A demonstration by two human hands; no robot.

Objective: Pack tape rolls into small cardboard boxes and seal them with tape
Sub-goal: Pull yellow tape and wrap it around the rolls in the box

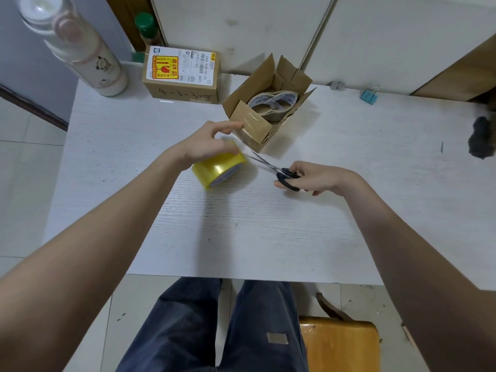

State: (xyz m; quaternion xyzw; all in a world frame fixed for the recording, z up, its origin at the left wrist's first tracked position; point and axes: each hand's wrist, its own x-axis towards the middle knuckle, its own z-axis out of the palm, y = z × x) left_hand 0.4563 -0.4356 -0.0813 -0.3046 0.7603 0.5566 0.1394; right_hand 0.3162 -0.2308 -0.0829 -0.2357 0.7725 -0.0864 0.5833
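Note:
A small open cardboard box [252, 130] stands on the white table [241, 224], its flaps up, with tape rolls [273, 102] inside. A strip of clear tape lies on its near flap. My left hand [206, 145] holds a yellow tape roll [220, 167] just left of the box, with the fingertips reaching to the flap. My right hand [314, 177] grips black-handled scissors [279, 171], the blades pointing left toward the yellow roll.
A sealed labelled box [182, 73] stands at the table's back left, beside a white bottle [88, 55] and a green-capped bottle [146, 28]. A blue binder clip [369, 93] lies at the back right. A wooden stool [341, 345] stands below the table's near edge.

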